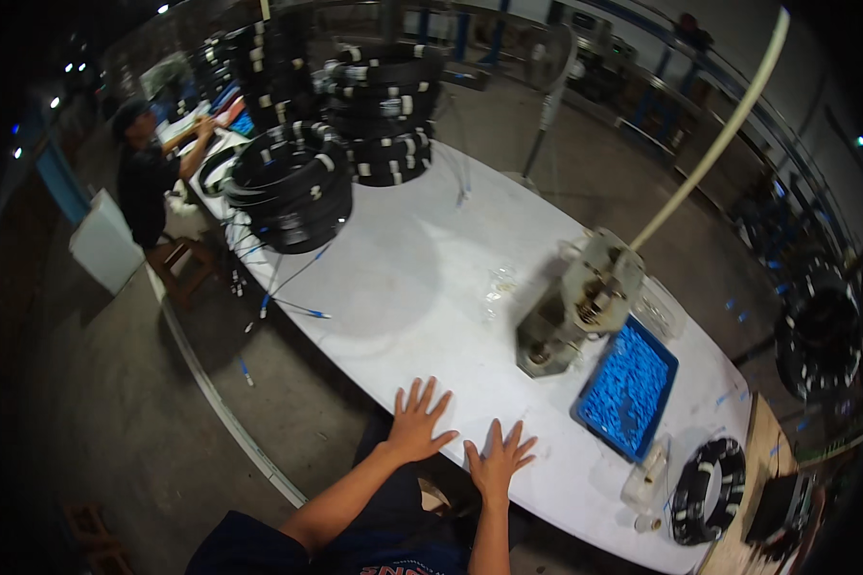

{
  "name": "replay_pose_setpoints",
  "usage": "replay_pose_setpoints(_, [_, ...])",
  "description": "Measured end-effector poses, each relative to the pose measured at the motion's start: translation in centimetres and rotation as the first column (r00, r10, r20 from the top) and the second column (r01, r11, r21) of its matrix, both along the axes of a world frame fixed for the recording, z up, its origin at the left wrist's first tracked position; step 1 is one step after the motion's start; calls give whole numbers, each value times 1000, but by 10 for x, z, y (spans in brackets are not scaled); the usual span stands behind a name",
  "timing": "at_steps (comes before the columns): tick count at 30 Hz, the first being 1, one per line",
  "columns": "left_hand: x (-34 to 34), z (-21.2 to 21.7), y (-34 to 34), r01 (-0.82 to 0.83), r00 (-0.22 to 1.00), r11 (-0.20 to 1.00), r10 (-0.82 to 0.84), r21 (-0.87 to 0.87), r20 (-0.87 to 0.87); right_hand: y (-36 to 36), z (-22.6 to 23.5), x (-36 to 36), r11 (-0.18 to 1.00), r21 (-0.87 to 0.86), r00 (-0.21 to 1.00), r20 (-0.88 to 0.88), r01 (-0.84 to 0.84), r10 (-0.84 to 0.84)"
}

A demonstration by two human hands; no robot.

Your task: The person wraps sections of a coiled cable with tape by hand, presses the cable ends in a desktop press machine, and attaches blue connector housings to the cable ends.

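My left hand (417,422) lies flat on the near edge of the long white table (422,278), fingers spread, holding nothing. Beside it, my right hand (497,460) rests the same way, palm down and empty. A grey metal machine (575,307) stands on the table beyond my right hand, with a pale hose (710,153) rising from it. A blue tray (628,388) of small blue and white parts sits to the right of the machine.
Stacks of black coiled cable (292,187) (384,110) fill the table's far end. A smaller black coil (708,489) and a clear jar (645,474) lie at the near right. Another person (149,177) works at the far left beside a wooden stool (182,264).
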State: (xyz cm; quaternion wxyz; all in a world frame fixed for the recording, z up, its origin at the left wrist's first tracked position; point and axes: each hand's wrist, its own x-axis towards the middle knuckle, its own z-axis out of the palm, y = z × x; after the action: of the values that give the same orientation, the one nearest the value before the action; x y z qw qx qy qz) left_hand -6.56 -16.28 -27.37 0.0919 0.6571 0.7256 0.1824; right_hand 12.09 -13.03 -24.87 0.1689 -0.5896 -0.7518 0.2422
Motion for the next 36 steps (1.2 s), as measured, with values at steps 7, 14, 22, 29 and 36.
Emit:
replay_pose_setpoints(7, [-1, 11, 6, 35, 999, 994, -34, -107, 11, 1, -2, -17, 999, 34, 964, 264, 24, -32])
replay_pose_setpoints(14, [10, 2, 0, -168, 986, 957, 164, 238, 35, -4, -12, -21, 997, 67, 964, 257, 48, -63])
replay_pose_setpoints(22, [12, 12, 3, -173, 984, 970, 179, 171, -19, -4, 5, -30, 994, 16, 936, 335, 111, -110])
replay_pose_setpoints(29, [8, 25, 7, -181, 962, 983, 180, -11, 207, 6, 17, -35, 987, -119, 904, 424, 109, -48])
replay_pose_setpoints(36, [9, 21, 10, -190, 869, 964, 253, -185, 425, 27, 14, -55, 982, -191, 981, 189, 4, 33])
